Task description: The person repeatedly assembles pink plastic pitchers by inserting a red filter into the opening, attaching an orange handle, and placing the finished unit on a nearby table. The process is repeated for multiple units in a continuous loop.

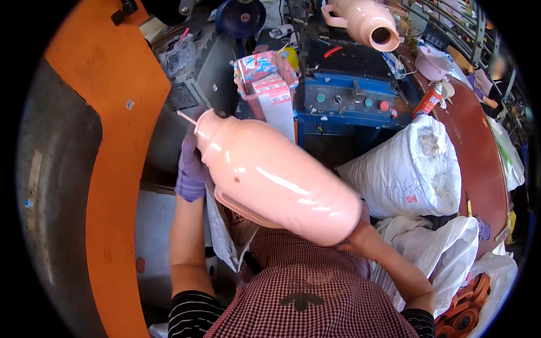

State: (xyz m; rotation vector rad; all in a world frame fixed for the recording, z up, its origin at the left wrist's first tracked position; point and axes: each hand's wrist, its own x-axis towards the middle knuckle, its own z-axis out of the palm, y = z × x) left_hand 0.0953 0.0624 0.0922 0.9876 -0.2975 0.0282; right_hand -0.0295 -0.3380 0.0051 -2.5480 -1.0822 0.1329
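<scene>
A glossy pink plastic jug, shaped like a thermos flask shell, lies slantwise across my front, its neck up to the left. A thin pink stub sticks out at its mouth, and its handle faces down toward me. My left hand, in a purple glove, is closed round the neck; some of its fingers are hidden behind it. At the lower right my right hand grips the base, its fingers partly out of sight underneath.
Another pink jug stands over the blue machine. A pink basket holds labels. White sacks stand at the right, near a bag of orange-brown parts. An orange machine frame rises at left; a spray can sits back right.
</scene>
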